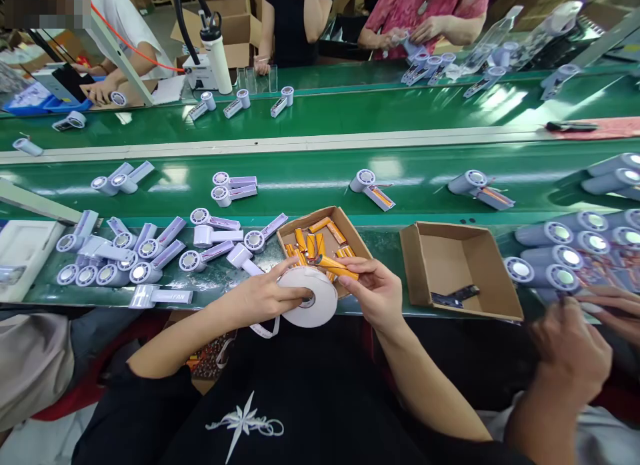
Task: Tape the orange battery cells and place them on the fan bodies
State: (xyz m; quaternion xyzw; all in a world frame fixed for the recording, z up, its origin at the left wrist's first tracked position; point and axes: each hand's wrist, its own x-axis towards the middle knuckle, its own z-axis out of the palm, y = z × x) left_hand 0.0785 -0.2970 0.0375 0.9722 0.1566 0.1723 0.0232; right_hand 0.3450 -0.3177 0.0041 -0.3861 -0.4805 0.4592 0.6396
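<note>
A white roll of tape [316, 306] is gripped in my left hand [270, 293], the thumb or a finger reaching into its core. A loose strip of the tape hangs down beside the wrist. Between the fingertips of my right hand [376, 288] is an orange battery cell [339, 267] with thin dark wires, held just above the roll. Both hands are over the near edge of a cardboard box [356, 233], which has several more orange cells [315, 244] lying in it.
Purple handheld fans [145, 252] crowd the left bench. Others lie along the green conveyor [300, 188]. To the right stands a second cardboard box [453, 265] with dark parts inside. A co-worker's hands [575, 338] work at far right, near fans [550, 233]. More people sit across the line.
</note>
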